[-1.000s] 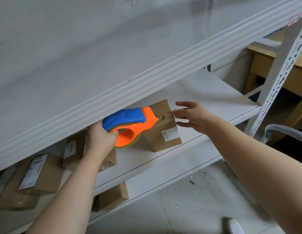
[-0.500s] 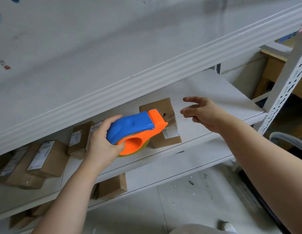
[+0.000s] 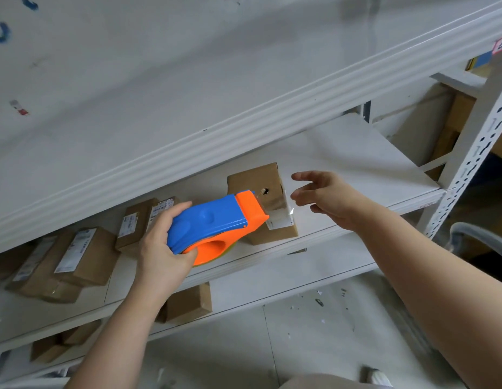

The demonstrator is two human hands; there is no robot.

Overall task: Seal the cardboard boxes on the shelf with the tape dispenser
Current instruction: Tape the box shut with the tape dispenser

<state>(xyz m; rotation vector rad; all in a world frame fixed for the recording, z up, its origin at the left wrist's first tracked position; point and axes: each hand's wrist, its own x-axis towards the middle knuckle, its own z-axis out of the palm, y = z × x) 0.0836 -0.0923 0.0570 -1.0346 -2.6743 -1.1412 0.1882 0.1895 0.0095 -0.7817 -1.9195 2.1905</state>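
Note:
My left hand grips a blue and orange tape dispenser in front of the middle shelf. Its orange nose lies against the near side of a small cardboard box with a hole in its top. A clear strip of tape runs down over the box's white label. My right hand hovers just right of that box, fingers spread, holding nothing. Other labelled cardboard boxes lie further left on the same shelf.
The upper shelf board overhangs the work area. A perforated white upright stands at the right. More boxes sit on the lower shelf. The floor below is speckled with scraps, and a shoe tip shows.
My left hand has drawn the dispenser out from under the upper shelf toward me, leaving tape over the box's front. My right hand has come off the box and hovers beside it.

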